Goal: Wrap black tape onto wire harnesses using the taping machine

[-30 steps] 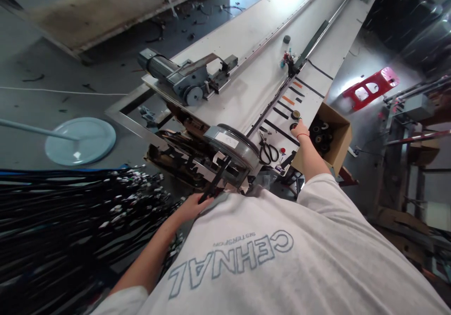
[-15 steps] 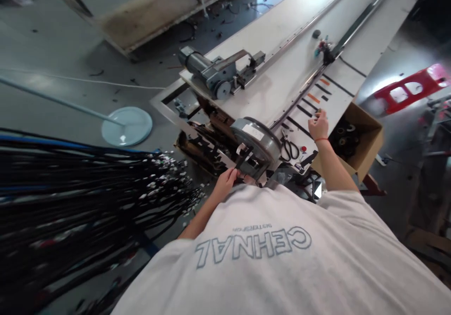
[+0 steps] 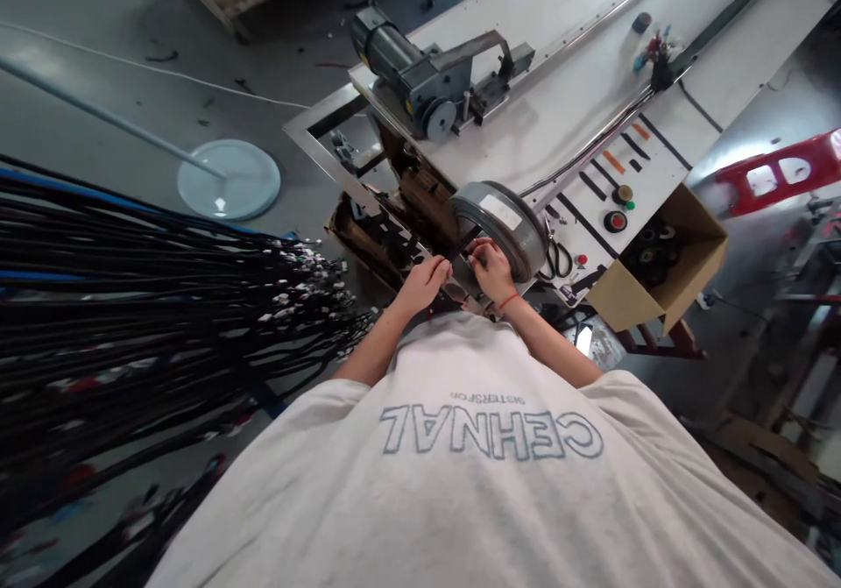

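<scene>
My left hand [image 3: 424,285] is closed in a pinch on the lower end of a black strip of tape [image 3: 465,243]. The strip slants up to the right, toward a grey ring-shaped machine head [image 3: 490,192] with a white label. Close beside it, at the near side of the ring, my right hand [image 3: 494,272] has its fingers curled together by the strip; what lies in them is hidden. Right of the ring lie black-handled scissors [image 3: 560,259]. A bundle of dark cable [image 3: 570,166] runs from the ring along the white bench.
A motor unit [image 3: 411,67] is mounted on the white bench [image 3: 486,154]. Red button [image 3: 615,222] and strips sit at its right edge, by an open cardboard box [image 3: 696,242]. Many black cables [image 3: 164,308] hang at left. A red stool [image 3: 779,172] is far right.
My right hand has left the button area at the bench's right edge and come in beside my left hand. The view has shifted; my left hand still pinches near the ring.
</scene>
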Demonstrator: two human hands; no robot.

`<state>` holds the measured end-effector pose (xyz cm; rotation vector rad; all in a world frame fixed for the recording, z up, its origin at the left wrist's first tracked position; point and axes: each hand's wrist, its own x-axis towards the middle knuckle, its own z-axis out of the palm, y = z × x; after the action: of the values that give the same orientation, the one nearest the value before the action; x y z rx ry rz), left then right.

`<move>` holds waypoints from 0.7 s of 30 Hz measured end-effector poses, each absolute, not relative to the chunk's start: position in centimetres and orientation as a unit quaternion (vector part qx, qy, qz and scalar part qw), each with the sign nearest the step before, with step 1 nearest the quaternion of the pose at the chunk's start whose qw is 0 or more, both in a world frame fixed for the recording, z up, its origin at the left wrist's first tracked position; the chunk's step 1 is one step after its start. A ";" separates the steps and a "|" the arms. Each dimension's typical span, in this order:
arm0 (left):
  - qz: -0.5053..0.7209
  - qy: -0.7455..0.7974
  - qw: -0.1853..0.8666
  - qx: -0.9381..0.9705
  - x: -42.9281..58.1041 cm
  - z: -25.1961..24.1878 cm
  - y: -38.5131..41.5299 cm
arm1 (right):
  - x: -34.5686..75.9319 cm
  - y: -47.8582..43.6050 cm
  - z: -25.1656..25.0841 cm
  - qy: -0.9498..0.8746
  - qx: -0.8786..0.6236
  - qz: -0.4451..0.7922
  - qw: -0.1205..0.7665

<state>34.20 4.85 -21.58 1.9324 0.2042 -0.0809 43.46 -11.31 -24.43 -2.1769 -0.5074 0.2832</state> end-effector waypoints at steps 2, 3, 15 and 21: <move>-0.037 0.078 0.555 0.827 34.3 -21.9 4.7 | 43.4 -11.9 -24.1 -0.217 -0.863 0.101 0.445; -0.038 0.076 0.551 0.830 34.3 -22.2 4.7 | 43.2 -12.2 -23.8 -0.216 -0.864 0.100 0.444; -0.095 0.032 0.441 0.892 34.3 -25.2 3.8 | 44.3 -10.6 -20.4 -0.396 -0.851 0.134 0.318; -0.079 0.051 0.325 0.941 33.6 -22.7 2.5 | 45.4 -8.7 -21.5 -0.353 -0.883 0.116 0.286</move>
<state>33.63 2.47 -22.74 2.4667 0.1345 -0.2079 45.41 -8.73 -21.55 -2.3614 -0.9434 0.3113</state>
